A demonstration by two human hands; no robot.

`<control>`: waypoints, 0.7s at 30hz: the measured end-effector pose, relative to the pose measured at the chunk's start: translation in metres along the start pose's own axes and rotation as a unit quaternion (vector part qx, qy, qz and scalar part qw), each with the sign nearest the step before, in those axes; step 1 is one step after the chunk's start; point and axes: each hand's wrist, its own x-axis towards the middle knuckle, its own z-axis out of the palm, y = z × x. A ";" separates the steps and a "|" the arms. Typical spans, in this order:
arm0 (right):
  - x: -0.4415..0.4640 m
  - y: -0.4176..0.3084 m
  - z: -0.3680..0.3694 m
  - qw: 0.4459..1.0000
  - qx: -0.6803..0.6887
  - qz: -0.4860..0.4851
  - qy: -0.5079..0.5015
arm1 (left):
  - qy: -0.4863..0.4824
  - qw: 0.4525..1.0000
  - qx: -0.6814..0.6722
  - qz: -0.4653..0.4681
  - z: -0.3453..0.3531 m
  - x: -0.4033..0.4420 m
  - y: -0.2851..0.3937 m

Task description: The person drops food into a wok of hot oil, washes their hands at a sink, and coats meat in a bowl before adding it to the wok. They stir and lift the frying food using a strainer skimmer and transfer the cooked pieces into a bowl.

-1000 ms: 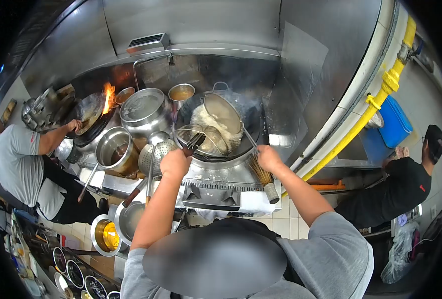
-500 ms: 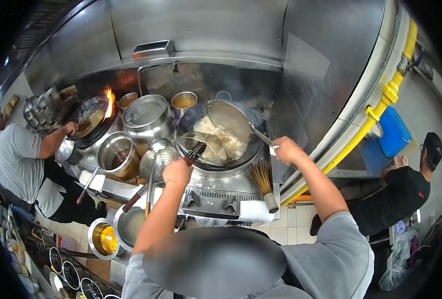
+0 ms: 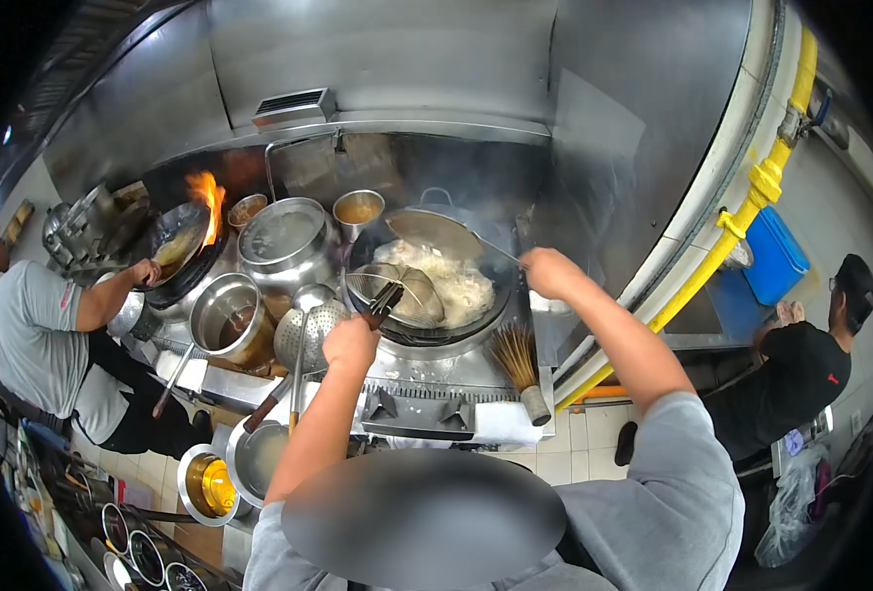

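My left hand [image 3: 350, 342] is closed in a fist round a dark handle, which seems to belong to the wire strainer [image 3: 419, 298], though the join is hard to make out from here. The strainer sits at the near left of the wok [image 3: 497, 295], against the pale, frothing food [image 3: 464, 286]. My right hand [image 3: 551, 273] grips the end of the scoop's handle, and the scoop [image 3: 435, 234] is tilted over the far part of the wok; I can't tell whether it touches the food. Steam rises around it.

Just right of the wok's near side, a brush [image 3: 517, 362] leans with its bristles up. To the left, near my left hand, are a skimmer [image 3: 324, 333] and a large pot [image 3: 284, 236], with a smaller pot [image 3: 230, 313] in front of that. Farther left, a co-worker's hand [image 3: 148, 272] is at a second wok [image 3: 175, 241], where a flame [image 3: 207, 202] stands up.
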 end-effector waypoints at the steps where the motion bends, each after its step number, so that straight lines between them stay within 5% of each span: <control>1: 0.011 -0.010 0.009 1.000 0.003 0.008 0.022 | -0.001 1.000 0.000 0.003 -0.001 0.000 0.002; 6: 0.037 -0.034 0.045 1.000 -0.005 0.001 0.020 | -0.018 1.000 -0.002 -0.014 -0.003 0.003 0.004; 10: -0.001 -0.013 0.005 0.999 -0.009 -0.039 -0.013 | -0.011 1.000 -0.004 -0.017 -0.009 0.000 -0.002; 15: -0.046 -0.003 0.047 0.997 0.068 0.027 0.029 | -0.018 0.999 -0.032 -0.009 -0.013 -0.003 0.000; 16: -0.038 -0.011 0.057 0.995 0.066 0.060 -0.044 | -0.024 0.999 -0.031 -0.005 -0.009 -0.001 0.001; 19: -0.024 -0.016 0.085 0.991 0.104 0.072 -0.050 | -0.013 1.000 -0.021 0.013 -0.008 0.004 0.003; 21: -0.022 -0.016 0.093 0.979 0.170 0.077 0.084 | -0.016 0.999 -0.026 0.014 -0.011 0.002 0.001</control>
